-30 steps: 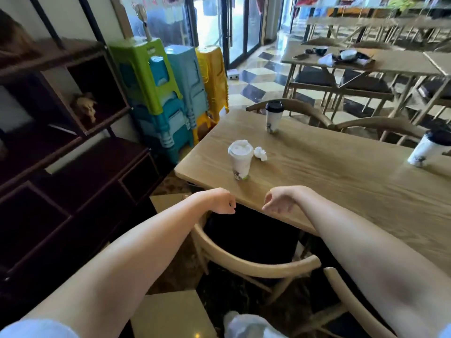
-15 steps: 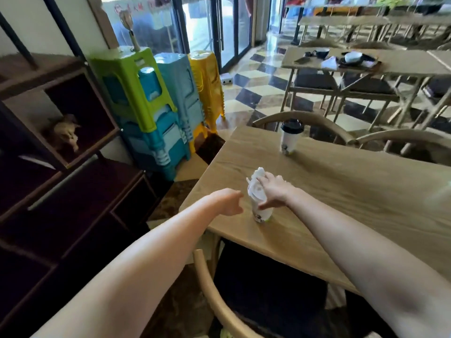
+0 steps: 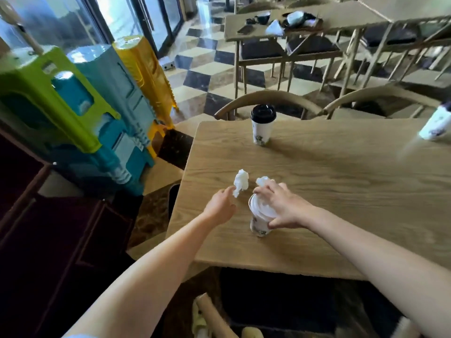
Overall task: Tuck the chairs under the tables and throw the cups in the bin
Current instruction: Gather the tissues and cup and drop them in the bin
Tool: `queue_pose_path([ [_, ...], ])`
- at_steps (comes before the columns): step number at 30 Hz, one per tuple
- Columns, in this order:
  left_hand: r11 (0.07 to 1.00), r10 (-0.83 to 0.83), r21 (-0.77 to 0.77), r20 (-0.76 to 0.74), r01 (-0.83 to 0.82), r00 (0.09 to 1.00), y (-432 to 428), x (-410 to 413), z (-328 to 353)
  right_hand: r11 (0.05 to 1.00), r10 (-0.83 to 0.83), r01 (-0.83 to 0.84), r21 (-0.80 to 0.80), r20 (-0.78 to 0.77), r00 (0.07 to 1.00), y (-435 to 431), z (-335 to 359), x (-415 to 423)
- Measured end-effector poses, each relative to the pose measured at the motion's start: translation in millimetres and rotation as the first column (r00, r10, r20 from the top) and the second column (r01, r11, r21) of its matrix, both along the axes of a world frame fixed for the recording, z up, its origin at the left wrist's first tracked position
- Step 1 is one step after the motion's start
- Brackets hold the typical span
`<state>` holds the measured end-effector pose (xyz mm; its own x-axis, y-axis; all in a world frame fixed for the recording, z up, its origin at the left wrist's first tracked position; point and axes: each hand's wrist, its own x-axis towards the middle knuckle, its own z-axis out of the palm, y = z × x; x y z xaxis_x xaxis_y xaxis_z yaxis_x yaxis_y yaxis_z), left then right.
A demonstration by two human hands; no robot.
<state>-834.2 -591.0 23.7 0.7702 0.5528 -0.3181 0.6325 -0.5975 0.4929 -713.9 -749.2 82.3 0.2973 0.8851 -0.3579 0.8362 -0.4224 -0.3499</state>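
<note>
On the bench (image 3: 341, 191), three cups are standing: right hand (image 3: 280, 206) is grasping the white-lidded cup (image 3: 260, 219); left hand (image 3: 219, 207) is pinching one tissue wad (image 3: 241, 181).

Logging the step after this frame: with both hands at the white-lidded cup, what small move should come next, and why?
Probably lift the white-lidded cup off the table: the right hand already wraps it, with a tissue at its fingertips. The left hand pinches another crumpled tissue. The black-lidded cup stands untouched.
</note>
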Motion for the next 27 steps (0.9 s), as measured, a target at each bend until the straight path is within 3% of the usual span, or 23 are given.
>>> queue_pose_path([
  [2,0.999,0.025,0.030,-0.015,-0.024,1.000,20.2,21.3,-5.7,0.999,-0.047,0.047,0.005,-0.019,0.999,-4.1,-1.2,-2.9],
  [7,0.969,-0.243,0.014,-0.133,0.247,0.961,49.4,84.5,-23.9,0.982,-0.182,0.183,0.041,-0.024,0.983,-7.6,-4.9,-10.1],
  [11,0.843,-0.525,0.030,-0.169,0.537,0.834,51.6,125.7,-37.9,0.958,-0.276,0.281,0.063,-0.072,0.958,2.3,-7.8,-14.8],
  [15,0.718,-0.676,0.053,-0.183,0.694,0.713,49.9,144.7,-47.5,0.939,-0.331,0.338,0.063,-0.092,0.939,13.5,-15.3,-23.2],
  [22,0.760,-0.650,-0.009,-0.006,0.650,0.760,66.6,141.7,-60.5,0.891,-0.443,0.450,0.063,-0.106,0.890,20.1,-22.6,-38.0],
  [27,0.793,-0.608,-0.033,0.032,0.609,0.793,79.7,128.0,-57.6,0.863,-0.496,0.502,0.057,-0.094,0.863,29.0,-21.1,-41.7],
])
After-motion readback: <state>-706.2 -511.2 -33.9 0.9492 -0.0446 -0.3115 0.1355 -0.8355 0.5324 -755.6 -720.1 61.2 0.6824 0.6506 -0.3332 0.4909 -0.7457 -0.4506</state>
